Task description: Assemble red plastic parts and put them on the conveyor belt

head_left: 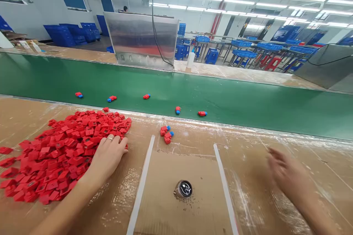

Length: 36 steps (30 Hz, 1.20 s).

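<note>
1. Red plastic pieces (60,154) lie heaped on the desk (248,191), left of two white strips (141,185); a small cluster of red-and-blue pieces (166,134) sits just past the strips' far ends.
2. Left hand (109,154) rests open against the heap's edge, fingers slightly curved, gripping nothing.
3. Right hand (286,172) hangs over the desk, too blurred to tell whether open or closed.
4. Loose pieces (111,98) dot the green conveyor belt (176,88) ahead; a round black-topped cap (183,189) stands on cardboard (176,209) between the strips.

We see through one head-worn camera, facing forward and down. It looks closely onto the left hand (109,156) and right hand (289,178), then across the green conveyor belt (239,106).
</note>
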Tool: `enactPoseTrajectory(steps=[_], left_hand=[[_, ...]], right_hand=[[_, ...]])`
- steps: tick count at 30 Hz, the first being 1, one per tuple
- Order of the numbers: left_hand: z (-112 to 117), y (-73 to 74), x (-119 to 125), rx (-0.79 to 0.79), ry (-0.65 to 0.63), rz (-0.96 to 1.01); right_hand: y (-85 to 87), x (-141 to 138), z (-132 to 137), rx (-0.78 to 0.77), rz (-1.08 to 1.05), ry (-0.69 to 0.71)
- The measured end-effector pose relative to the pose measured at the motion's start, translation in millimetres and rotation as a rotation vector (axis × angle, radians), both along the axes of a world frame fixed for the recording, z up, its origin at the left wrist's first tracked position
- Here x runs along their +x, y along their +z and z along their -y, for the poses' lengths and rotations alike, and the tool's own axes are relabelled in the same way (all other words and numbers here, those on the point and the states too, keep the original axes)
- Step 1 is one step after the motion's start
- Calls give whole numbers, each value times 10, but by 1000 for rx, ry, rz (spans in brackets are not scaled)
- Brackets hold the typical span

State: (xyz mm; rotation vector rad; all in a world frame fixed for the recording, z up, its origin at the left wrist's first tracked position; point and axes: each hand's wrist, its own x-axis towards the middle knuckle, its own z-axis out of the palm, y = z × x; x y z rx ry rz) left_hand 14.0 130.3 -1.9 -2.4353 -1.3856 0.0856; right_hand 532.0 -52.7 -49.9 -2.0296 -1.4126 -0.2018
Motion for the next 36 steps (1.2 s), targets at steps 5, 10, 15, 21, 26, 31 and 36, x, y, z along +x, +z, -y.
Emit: enactPoseTrajectory(steps=[5,10,15,21,26,31,36], left_hand=[[65,85,-60,-27,-23,45],[429,193,-144,-238,1,338],[942,43,-56,-518,28,550],[1173,-137,-25,-550,46,767],[1256,-189,58,-588,18,806],[1384,-230,330,-514,42,675],[1495,-133,559,-441,25,401]], right_hand=[[-194,-245,-1757,-125,14,295],[-207,-418,-2290,-224,-21,311],[-119,-411,-1972,-213,-151,150],[4,-620,-1178,-172,-490,210],[142,-905,-326,-196,-756,335],[256,-1155,244,-216,-900,414],[321,-1361,458,-320,-846,500]])
